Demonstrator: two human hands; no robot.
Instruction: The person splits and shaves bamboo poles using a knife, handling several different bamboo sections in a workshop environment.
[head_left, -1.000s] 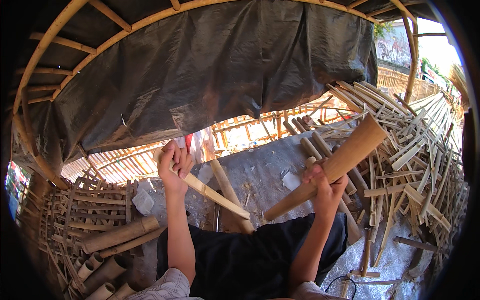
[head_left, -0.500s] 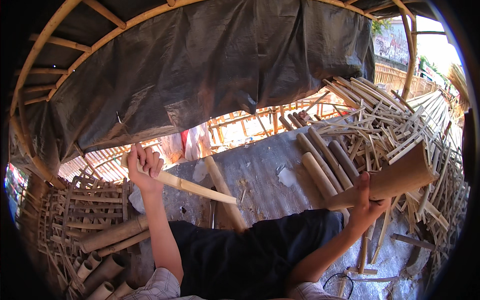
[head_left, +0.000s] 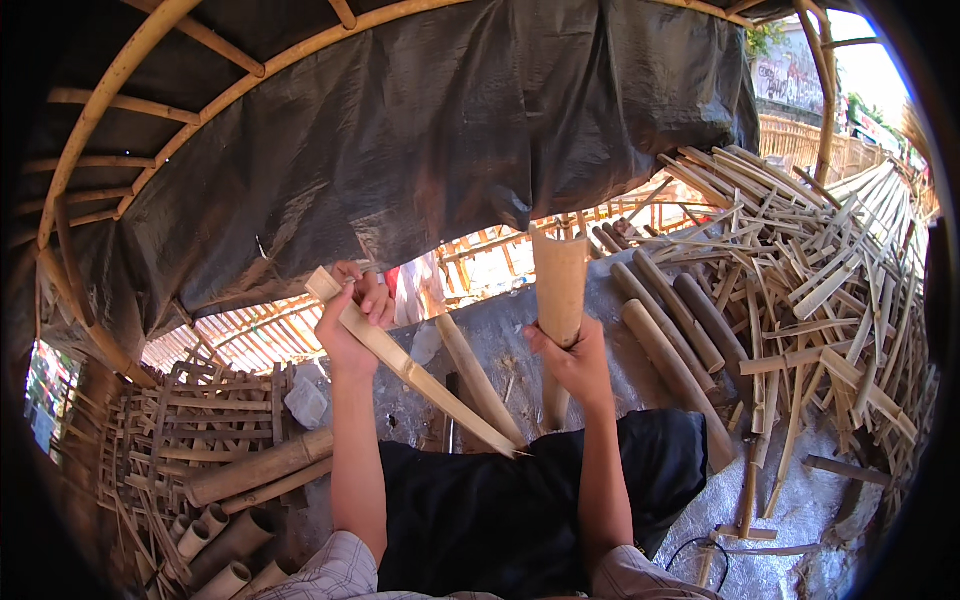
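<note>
A pale, flat bamboo strip slants down to the right from my left hand, whose fingers are closed round its upper end. Its lower end tapers to a thin tip just above the black cloth on my lap. In front of me, my right hand grips a club-shaped bamboo piece. That piece stands upright, broad above the fist and narrower below it. Between the hands, a round bamboo pole leans toward my lap. A slim dark and metallic object is beside it, partly hidden by the strip.
Several round bamboo lengths lie to the right on a grey sheet. A large heap of split bamboo fills the far right. Bamboo lattice and cut tubes are at the left. A black tarp hangs ahead.
My right hand has swung the club-shaped piece inward from the right and turned it upright. The left hand has shifted slightly right and lower, with the strip now tilted more steeply.
</note>
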